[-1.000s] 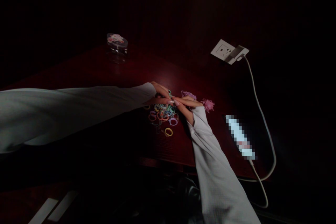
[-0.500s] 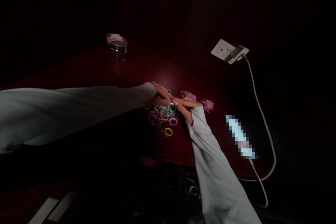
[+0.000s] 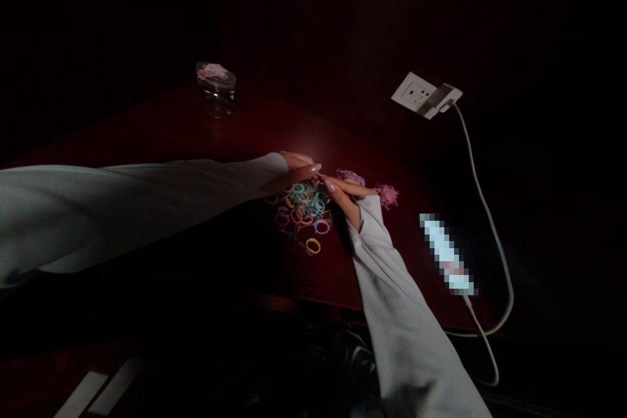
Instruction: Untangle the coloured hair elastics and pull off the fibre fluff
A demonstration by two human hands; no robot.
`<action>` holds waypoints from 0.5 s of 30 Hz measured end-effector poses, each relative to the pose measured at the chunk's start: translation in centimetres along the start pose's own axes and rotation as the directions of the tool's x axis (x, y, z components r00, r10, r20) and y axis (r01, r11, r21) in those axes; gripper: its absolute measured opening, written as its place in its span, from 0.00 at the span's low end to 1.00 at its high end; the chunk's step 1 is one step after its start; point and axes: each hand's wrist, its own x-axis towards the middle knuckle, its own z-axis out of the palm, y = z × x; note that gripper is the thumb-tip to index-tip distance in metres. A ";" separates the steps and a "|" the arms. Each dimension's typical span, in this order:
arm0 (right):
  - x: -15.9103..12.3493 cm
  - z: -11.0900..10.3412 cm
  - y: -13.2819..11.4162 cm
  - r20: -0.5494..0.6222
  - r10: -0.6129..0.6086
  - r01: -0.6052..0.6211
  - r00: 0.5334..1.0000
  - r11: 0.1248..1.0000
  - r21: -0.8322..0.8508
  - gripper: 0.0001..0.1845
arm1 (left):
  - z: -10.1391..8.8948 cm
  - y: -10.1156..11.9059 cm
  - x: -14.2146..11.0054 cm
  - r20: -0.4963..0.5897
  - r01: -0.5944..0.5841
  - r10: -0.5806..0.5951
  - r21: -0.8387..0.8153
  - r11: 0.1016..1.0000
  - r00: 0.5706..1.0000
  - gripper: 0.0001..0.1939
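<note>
A loose pile of small coloured hair ties point(image 3: 302, 206) lies on the dark red table under my hands. My left hand point(image 3: 298, 167) comes in from the left over the pile's back edge, thumb and fingers pressed together. Opposite it, my right hand point(image 3: 345, 192) is closed in a pinch, its fingertips almost meeting those of my left hand. Whatever is between the fingertips is too small and dark to name. A yellow hair tie point(image 3: 313, 246) lies at the front of the pile. Beside my right hand sit a purple bundle point(image 3: 350, 176) and a pink bundle point(image 3: 388, 195), both spiky.
A clear lidded jar point(image 3: 215, 88) stands at the back left. On the right, a phone with a blurred screen point(image 3: 447, 255) lies on the table, its white cable point(image 3: 482, 192) running to a charger in the wall socket point(image 3: 415, 95). The table's front edge point(image 3: 313, 304) is dim.
My left thumb has moved up, and the fingertips of both hands have come slightly apart. More of the hair tie pile shows beneath them. The view has shifted very slightly.
</note>
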 end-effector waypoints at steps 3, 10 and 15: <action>0.1 -0.2 0.0 -0.010 0.006 -0.006 1.000 1.000 0.004 0.15 | -0.2 0.1 0.1 -0.015 -0.097 0.099 0.104 0.990 0.995 0.22; 0.1 -0.1 0.0 -0.032 -0.007 0.008 0.999 1.000 0.031 0.14 | -0.7 1.2 0.1 -0.036 -0.120 0.140 0.340 0.933 0.990 0.15; 0.1 -0.2 0.1 -0.027 -0.019 0.019 0.999 1.000 0.007 0.16 | -0.7 1.1 0.1 -0.054 -0.167 0.186 0.249 0.954 0.981 0.15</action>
